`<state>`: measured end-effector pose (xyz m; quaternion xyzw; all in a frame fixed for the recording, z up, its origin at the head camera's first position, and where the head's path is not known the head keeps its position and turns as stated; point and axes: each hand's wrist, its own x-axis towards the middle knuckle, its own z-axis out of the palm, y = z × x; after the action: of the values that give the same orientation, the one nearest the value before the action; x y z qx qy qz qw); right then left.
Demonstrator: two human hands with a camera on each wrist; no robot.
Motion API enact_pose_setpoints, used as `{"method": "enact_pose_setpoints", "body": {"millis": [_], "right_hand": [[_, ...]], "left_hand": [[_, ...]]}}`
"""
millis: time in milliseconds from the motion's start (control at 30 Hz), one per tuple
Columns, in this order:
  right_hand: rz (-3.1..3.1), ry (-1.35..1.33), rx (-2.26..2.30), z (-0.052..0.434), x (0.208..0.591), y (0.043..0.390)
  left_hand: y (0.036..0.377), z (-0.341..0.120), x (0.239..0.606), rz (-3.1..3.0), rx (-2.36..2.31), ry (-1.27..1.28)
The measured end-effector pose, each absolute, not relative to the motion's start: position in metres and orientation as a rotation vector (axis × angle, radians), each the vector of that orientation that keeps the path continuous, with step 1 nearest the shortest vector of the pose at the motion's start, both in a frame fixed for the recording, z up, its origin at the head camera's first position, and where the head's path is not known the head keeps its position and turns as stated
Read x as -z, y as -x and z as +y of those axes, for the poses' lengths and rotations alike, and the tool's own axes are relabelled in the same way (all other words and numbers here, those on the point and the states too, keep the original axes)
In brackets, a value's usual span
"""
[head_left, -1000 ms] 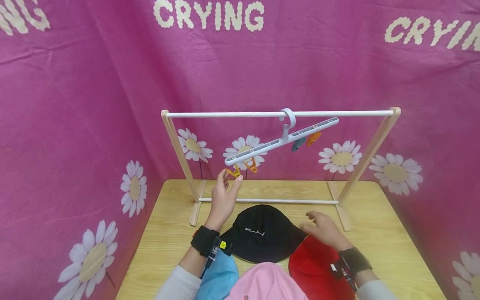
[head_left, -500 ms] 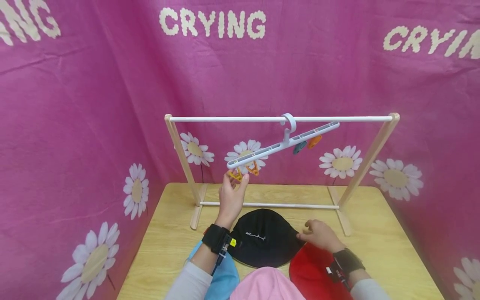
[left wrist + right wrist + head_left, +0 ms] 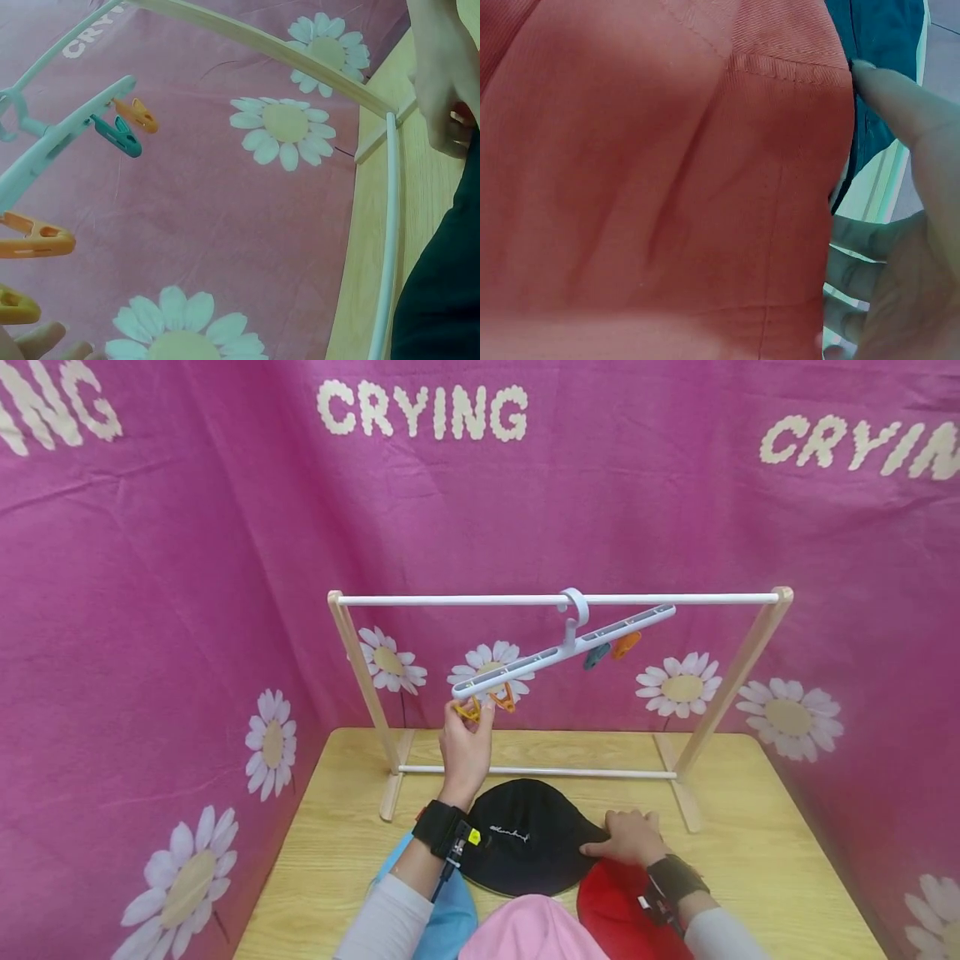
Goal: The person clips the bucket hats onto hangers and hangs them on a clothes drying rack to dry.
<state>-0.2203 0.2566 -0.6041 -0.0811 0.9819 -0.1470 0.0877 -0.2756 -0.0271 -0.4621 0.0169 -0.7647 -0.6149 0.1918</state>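
One yellow clip (image 3: 472, 713) within the left grip (image 3: 465, 752)

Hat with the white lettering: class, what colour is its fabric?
The hat is black; the head view shows it best.

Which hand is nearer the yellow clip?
Left. The left hand holds the yellow clip; the right hand is lower and farther right, at the edge of the black hat.
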Motion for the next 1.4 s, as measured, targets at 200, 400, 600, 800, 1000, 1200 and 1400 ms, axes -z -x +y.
{"method": "enact_pose_setpoints", "body": {"millis": [200,400,600,800,1000,1200,1400], "right_hand": [[2.878,0.288,0.417,0.252,0.599,0.221],[2.891,0.267,0.388,0.251,0.607,0.222],[2.956,0.276,0.464,0.25,0.61,0.223],[2.949,0.274,0.658,0.252,0.615,0.223],[2.949,0.193,0.926,0.251,0.614,0.225],[2.917,0.03,1.143,0.248,0.613,0.229],[2.869,-0.102,1.479,0.242,0.614,0.225]], "left_hand": [[0.278,-0.021,0.461,-2.13,1.686,-0.073],[0.28,-0.017,0.461,-2.102,1.704,-0.066],[0.285,-0.02,0.461,-2.058,1.659,-0.086],[0.288,-0.025,0.46,-2.077,1.552,-0.119],[0.291,-0.03,0.458,-2.098,1.437,-0.125],[0.292,-0.036,0.455,-2.127,1.393,-0.12],[0.291,-0.039,0.452,-2.158,1.365,-0.115]]}}
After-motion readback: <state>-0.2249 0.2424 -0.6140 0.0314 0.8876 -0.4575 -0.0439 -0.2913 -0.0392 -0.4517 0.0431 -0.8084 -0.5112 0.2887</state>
